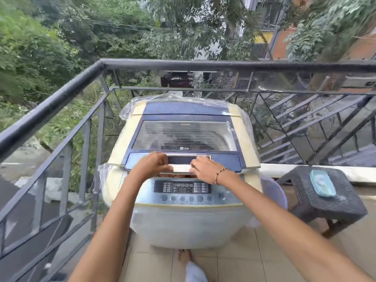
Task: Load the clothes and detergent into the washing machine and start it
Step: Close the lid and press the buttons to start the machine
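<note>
Top-loading washing machine (183, 200) in a balcony corner against the railing (61, 102), wrapped in clear plastic. Left hand (152, 162) and right hand (205, 167) both on the silver handle (181, 168) of the lid (183, 137), each grip clenched around its front edge. Lid raised slightly, a narrow gap showing above the control panel (182, 189). Dark woven stool (325, 200) to the right, carrying a pale blue container (322, 186).

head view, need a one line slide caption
Both hands, left and right, grasp the handle of the washing machine's lid on a railed balcony.
</note>
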Available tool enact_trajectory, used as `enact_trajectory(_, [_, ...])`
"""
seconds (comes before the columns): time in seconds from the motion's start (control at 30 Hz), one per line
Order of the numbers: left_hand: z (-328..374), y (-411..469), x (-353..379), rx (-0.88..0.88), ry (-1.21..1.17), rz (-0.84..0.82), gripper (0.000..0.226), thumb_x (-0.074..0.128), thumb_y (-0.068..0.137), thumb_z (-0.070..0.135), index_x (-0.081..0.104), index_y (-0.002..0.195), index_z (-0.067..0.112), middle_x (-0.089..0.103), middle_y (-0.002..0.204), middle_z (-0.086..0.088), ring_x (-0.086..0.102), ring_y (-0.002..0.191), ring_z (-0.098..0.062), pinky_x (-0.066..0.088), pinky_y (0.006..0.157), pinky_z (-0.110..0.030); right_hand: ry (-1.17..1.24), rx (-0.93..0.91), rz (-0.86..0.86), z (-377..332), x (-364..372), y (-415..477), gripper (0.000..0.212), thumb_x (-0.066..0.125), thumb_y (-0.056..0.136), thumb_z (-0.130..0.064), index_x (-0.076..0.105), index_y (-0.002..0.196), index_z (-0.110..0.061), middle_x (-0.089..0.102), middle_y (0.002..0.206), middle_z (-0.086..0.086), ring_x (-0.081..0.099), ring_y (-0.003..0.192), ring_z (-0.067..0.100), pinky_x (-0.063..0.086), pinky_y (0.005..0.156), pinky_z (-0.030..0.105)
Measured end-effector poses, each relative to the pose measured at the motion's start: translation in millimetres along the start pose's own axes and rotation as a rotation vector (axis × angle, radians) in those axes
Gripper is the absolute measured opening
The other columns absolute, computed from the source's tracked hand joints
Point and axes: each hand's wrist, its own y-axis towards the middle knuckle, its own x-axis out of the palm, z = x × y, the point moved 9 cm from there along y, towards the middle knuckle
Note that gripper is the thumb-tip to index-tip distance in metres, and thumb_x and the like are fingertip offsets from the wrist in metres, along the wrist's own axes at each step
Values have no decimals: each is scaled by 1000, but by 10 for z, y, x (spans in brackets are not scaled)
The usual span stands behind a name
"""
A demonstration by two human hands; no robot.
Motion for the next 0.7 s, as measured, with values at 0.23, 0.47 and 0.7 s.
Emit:
enact_trajectory(0.23, [-85,5,218,-26,51,-50,22,73,81,32,68,94,16,71,98,-2,63,89,-22,39,67,-25,31,42,-63,88,251,82,20,42,94,-9,57,107,-7,50,112,13,49,107,29,39,80,33])
enact_trajectory(0.47, [-133,114,328,-63,98,-121,24,74,80,32,68,98,15,70,99,-2,63,89,-21,49,75,-30,89,49,-89,113,251,174,18,49,93,-7,61,107,-6,58,114,11,55,103,24,42,83,31])
enact_trajectory(0.7, [-66,142,492,-47,155,-83,29,59,91,37,67,114,22,63,118,-8,55,114,-29,39,98,-34,109,43,-117,123,239,270,24,57,90,-17,63,112,-7,63,116,10,56,109,26,43,90,33])
